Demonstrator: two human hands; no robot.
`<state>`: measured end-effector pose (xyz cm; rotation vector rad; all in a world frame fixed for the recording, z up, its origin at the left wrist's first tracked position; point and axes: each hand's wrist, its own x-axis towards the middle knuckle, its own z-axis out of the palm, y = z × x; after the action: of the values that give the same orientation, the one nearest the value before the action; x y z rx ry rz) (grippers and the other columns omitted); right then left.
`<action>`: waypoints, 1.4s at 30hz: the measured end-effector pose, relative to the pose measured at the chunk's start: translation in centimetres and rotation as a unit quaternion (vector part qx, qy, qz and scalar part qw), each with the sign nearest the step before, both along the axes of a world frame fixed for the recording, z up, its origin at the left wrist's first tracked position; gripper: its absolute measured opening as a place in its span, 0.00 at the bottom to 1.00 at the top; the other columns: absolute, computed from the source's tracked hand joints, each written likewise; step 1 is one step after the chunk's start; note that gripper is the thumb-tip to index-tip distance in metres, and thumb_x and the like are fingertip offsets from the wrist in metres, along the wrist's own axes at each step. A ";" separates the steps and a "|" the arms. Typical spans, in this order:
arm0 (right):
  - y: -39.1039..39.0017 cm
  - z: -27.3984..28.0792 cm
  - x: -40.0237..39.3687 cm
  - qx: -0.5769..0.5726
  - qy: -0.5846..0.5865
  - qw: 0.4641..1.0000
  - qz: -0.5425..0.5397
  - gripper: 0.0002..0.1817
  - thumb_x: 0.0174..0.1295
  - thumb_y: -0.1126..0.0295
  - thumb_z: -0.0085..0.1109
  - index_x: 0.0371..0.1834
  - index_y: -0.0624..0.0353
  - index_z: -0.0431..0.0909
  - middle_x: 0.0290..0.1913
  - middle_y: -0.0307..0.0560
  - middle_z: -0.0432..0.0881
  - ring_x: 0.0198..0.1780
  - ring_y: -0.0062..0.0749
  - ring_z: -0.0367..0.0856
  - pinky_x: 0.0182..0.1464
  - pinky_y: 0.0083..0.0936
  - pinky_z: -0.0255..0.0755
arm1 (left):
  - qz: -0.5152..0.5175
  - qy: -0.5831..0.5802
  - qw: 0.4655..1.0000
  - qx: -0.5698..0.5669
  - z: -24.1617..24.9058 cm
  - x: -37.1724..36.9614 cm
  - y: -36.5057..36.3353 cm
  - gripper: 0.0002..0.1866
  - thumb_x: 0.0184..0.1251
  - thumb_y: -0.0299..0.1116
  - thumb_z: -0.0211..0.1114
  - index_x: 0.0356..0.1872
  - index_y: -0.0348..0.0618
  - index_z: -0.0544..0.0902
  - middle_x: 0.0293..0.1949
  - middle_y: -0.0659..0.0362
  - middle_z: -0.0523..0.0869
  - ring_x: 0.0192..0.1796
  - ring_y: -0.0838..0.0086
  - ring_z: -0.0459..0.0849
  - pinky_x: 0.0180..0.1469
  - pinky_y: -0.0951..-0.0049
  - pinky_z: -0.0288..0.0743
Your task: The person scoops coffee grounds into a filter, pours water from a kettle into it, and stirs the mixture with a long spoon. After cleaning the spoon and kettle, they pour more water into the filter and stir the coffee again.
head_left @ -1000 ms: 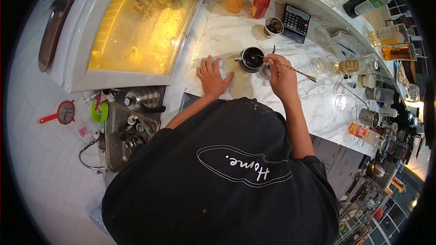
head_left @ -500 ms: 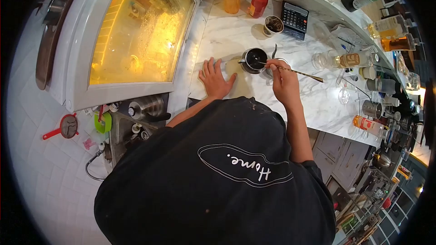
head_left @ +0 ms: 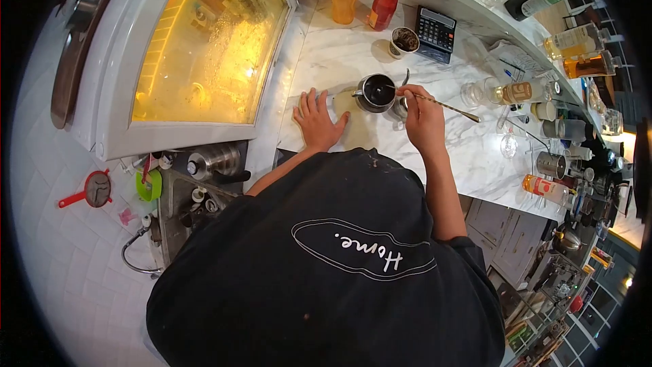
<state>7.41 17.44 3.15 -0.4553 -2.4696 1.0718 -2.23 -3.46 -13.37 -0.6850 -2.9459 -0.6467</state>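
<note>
My right hand (head_left: 424, 121) pinches a long bar spoon with a twisted handle (head_left: 454, 107). The spoon's lower end is in a glass cup (head_left: 365, 105) of dark liquid (head_left: 375, 92). Its far end points out to the right. Spread flat on the marble counter (head_left: 353, 137), left of the cup, is my left hand (head_left: 318, 122), with nothing in it. A shiny metal vessel (head_left: 400, 109) with a thin curved spout stands just right of the cup, partly hidden by my right hand.
A paper cup of dark grounds (head_left: 404, 41), a calculator (head_left: 435, 32), a red bottle (head_left: 386, 1) and an orange-capped bottle (head_left: 344, 1) stand farther back. Glass bottles (head_left: 519, 92) line the right side. At left are a glass-doored fridge (head_left: 268, 105) and a sink (head_left: 173, 214).
The spoon has shifted slightly within the cup as my right hand moves a little. My left hand stays flat on the counter. The whole view has drifted slightly.
</note>
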 end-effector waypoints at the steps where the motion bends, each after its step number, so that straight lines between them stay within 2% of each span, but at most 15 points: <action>1: 0.1 -0.4 0.2 -0.002 0.007 1.000 0.013 0.10 0.77 0.75 0.54 0.43 0.66 0.86 0.46 0.51 0.89 0.46 0.47 0.87 0.52 0.35 0.77 | 0.000 0.001 1.000 0.003 0.0 0.0 0.1 0.47 0.60 0.60 0.74 0.75 0.44 0.70 0.78 0.46 0.64 0.82 0.47 0.54 0.78 0.36 0.43; 3: 0.3 -1.0 0.6 -0.003 0.019 0.999 0.038 0.08 0.74 0.74 0.57 0.45 0.62 0.86 0.46 0.51 0.89 0.50 0.51 0.85 0.55 0.39 0.76 | 0.004 -0.001 1.000 -0.001 0.1 0.0 0.1 0.47 0.60 0.60 0.74 0.75 0.45 0.69 0.78 0.47 0.64 0.83 0.49 0.54 0.79 0.36 0.42; 10: 0.3 -1.2 0.8 0.005 0.010 1.000 -0.003 0.08 0.75 0.74 0.57 0.46 0.62 0.86 0.46 0.50 0.90 0.48 0.50 0.85 0.52 0.39 0.78 | 0.003 0.006 1.000 0.017 -0.2 0.0 -0.1 0.48 0.59 0.60 0.75 0.76 0.46 0.69 0.78 0.48 0.66 0.83 0.51 0.54 0.80 0.36 0.41; 14: 0.0 -1.6 1.4 -0.034 0.027 0.998 0.045 0.08 0.76 0.73 0.57 0.47 0.62 0.86 0.46 0.51 0.89 0.50 0.49 0.86 0.53 0.38 0.78 | -0.005 0.017 0.996 0.089 -0.3 0.2 -0.6 0.48 0.56 0.57 0.78 0.75 0.45 0.69 0.75 0.49 0.68 0.81 0.51 0.57 0.78 0.36 0.45; 16: -0.2 -1.7 1.0 -0.001 0.026 0.999 0.032 0.09 0.76 0.73 0.56 0.47 0.62 0.86 0.46 0.50 0.89 0.50 0.49 0.86 0.53 0.38 0.78 | -0.016 0.044 0.989 0.141 -0.3 -0.1 -0.8 0.48 0.55 0.56 0.79 0.74 0.45 0.69 0.74 0.49 0.69 0.79 0.51 0.59 0.77 0.37 0.47; 19: 0.7 -1.2 0.8 -0.005 0.008 1.000 0.022 0.10 0.77 0.72 0.55 0.46 0.63 0.86 0.46 0.49 0.89 0.50 0.50 0.86 0.53 0.39 0.78 | -0.040 0.080 0.973 0.215 1.9 -0.7 -0.1 0.46 0.57 0.54 0.78 0.74 0.45 0.70 0.69 0.49 0.73 0.73 0.54 0.68 0.73 0.44 0.57; 22: 1.0 -0.9 1.1 -0.033 -0.001 0.999 0.028 0.12 0.78 0.70 0.54 0.45 0.63 0.88 0.47 0.47 0.90 0.49 0.47 0.86 0.52 0.36 0.79 | -0.118 -0.043 0.957 0.263 5.7 -1.9 1.3 0.31 0.65 0.48 0.75 0.64 0.41 0.78 0.56 0.50 0.83 0.59 0.58 0.82 0.63 0.55 0.72; 24: 0.8 -0.5 1.3 -0.059 0.000 0.998 0.030 0.12 0.78 0.71 0.54 0.45 0.63 0.88 0.47 0.47 0.90 0.49 0.45 0.87 0.51 0.35 0.79 | -0.140 -0.141 0.938 0.283 6.1 -2.4 2.4 0.21 0.70 0.43 0.71 0.54 0.39 0.81 0.45 0.52 0.85 0.48 0.62 0.84 0.53 0.61 0.76; 25: 0.9 -0.5 1.5 -0.028 0.039 0.998 0.031 0.11 0.78 0.72 0.54 0.46 0.64 0.87 0.47 0.46 0.90 0.44 0.42 0.86 0.48 0.32 0.78 | -0.152 -0.191 0.925 0.293 6.3 -2.6 2.9 0.16 0.72 0.41 0.70 0.49 0.39 0.83 0.39 0.53 0.87 0.42 0.64 0.85 0.48 0.64 0.78; 27: 0.9 -0.5 1.8 0.032 0.114 0.993 0.030 0.11 0.79 0.75 0.52 0.47 0.66 0.86 0.45 0.45 0.91 0.35 0.35 0.86 0.42 0.26 0.76 | -0.142 -0.221 0.918 0.297 6.6 -2.9 3.3 0.13 0.75 0.40 0.68 0.44 0.38 0.82 0.34 0.54 0.85 0.37 0.67 0.83 0.45 0.66 0.78; 30: 1.3 0.4 3.1 -0.022 0.092 0.995 -0.004 0.09 0.76 0.74 0.57 0.45 0.63 0.88 0.46 0.49 0.90 0.49 0.44 0.87 0.51 0.34 0.79 | -0.130 -0.264 0.909 0.294 6.9 -2.4 3.4 0.13 0.76 0.39 0.67 0.40 0.38 0.80 0.30 0.57 0.83 0.35 0.71 0.79 0.43 0.69 0.76; 35: 1.7 -1.5 3.6 0.053 0.060 0.996 0.046 0.07 0.74 0.73 0.60 0.45 0.63 0.86 0.46 0.52 0.89 0.50 0.51 0.85 0.54 0.41 0.78 | -0.131 -0.306 0.879 0.342 5.1 -2.3 3.6 0.13 0.77 0.40 0.65 0.37 0.40 0.78 0.29 0.62 0.78 0.34 0.77 0.74 0.42 0.71 0.73; 38: 1.1 -1.8 3.3 0.037 0.043 0.997 0.052 0.07 0.74 0.73 0.60 0.47 0.62 0.85 0.46 0.52 0.89 0.51 0.52 0.84 0.54 0.41 0.77 | -0.135 -0.322 0.865 0.360 3.9 -2.9 3.7 0.14 0.78 0.40 0.64 0.36 0.40 0.77 0.29 0.64 0.76 0.34 0.79 0.72 0.41 0.73 0.71; 42: 1.3 -1.3 3.4 0.040 0.071 0.995 0.049 0.06 0.73 0.75 0.60 0.46 0.61 0.85 0.49 0.51 0.88 0.59 0.50 0.84 0.59 0.40 0.77 | -0.139 -0.337 0.853 0.374 3.7 -3.0 3.7 0.14 0.78 0.40 0.64 0.34 0.41 0.77 0.29 0.65 0.76 0.34 0.80 0.72 0.41 0.74 0.70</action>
<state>10.79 18.70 1.85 -0.2275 -2.4200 1.0007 -5.18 0.25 -9.63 -0.9067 -2.6722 -2.2984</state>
